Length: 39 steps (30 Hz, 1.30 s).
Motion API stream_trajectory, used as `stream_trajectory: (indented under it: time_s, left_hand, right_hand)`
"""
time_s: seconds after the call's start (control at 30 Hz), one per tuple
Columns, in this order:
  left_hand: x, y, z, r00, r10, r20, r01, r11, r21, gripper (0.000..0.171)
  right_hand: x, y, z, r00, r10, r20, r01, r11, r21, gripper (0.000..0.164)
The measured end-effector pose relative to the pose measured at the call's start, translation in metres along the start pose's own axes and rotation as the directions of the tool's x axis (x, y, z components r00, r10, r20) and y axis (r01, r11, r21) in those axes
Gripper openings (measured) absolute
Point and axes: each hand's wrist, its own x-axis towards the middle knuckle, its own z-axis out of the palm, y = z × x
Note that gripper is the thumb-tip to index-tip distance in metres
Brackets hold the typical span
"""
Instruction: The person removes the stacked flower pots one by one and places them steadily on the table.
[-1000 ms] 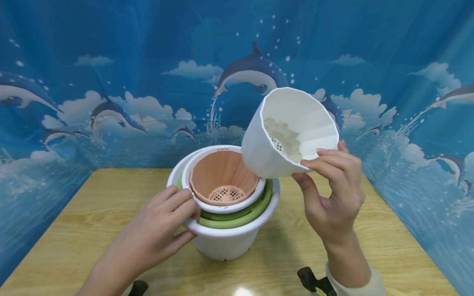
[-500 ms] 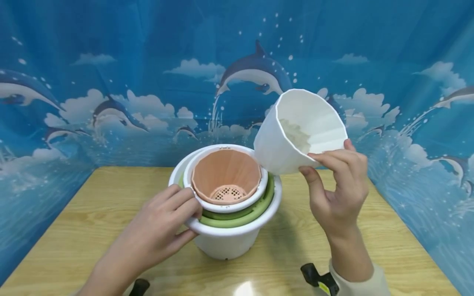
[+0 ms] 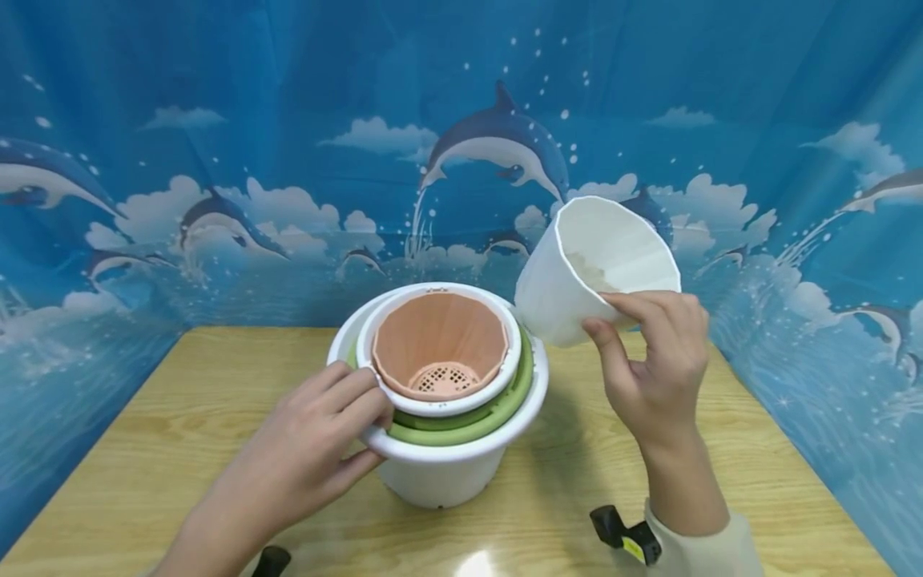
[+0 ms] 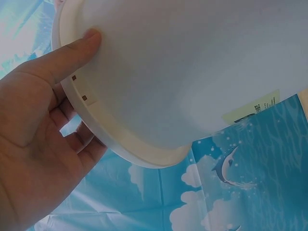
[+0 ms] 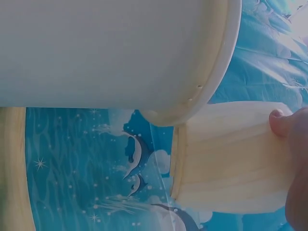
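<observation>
A stack of nested flower pots stands on the table. Its outermost is a large white pot; inside it come a green pot, a smaller white pot and, innermost, a terracotta-coloured pot with a drainage grid in its bottom. My left hand grips the large pot's rim at the near left, thumb pressed on the outer wall in the left wrist view. To the right of the stack, my right hand pinches the rim of a faceted white pot, held tilted in the air with its mouth towards me.
The stack rests on a wood-grain table. Behind and along both sides hangs a blue curtain printed with dolphins and clouds. Black wrist-camera mounts show near the front edge. A label is on the large pot's side.
The faceted white pot has moved right, away from the stack, then slightly down, in my right hand. The left hand has kept its grip on the large pot's rim.
</observation>
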Motion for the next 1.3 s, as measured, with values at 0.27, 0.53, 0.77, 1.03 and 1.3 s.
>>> stream_trajectory:
  time_s: [0.27, 0.53, 0.77, 1.03, 1.3]
  left_hand:
    - [0.0, 0.0, 0.0, 1.0, -0.006, 0.005, 0.006, 1.0, -0.002, 0.036]
    - [0.0, -0.001, -0.001, 1.0, -0.012, 0.017, 0.012, 1.0, -0.001, 0.036]
    - [-0.001, -0.001, -0.001, 1.0, -0.002, 0.013, 0.002, 1.0, -0.01, 0.035]
    - [-0.001, 0.0, 0.0, 1.0, 0.002, 0.012, -0.002, 1.0, -0.006, 0.036]
    - [0.0, 0.0, -0.001, 1.0, 0.001, 0.012, -0.001, 1.0, -0.003, 0.036]
  right_hand:
    - [-0.006, 0.014, -0.003, 0.998, 0.027, 0.056, -0.024, 0.998, -0.05, 0.049]
    - [-0.012, 0.025, -0.004, 0.988, 0.048, 0.146, -0.041, 0.998, -0.054, 0.046]
    - [-0.016, 0.032, -0.006, 0.976, 0.063, 0.208, -0.045, 0.995, -0.09, 0.044]
    - [-0.021, 0.041, -0.006, 0.961, 0.088, 0.262, -0.057, 0.991, -0.125, 0.046]
    - [-0.027, 0.049, -0.005, 0.945, 0.131, 0.301, -0.09, 0.985, -0.145, 0.032]
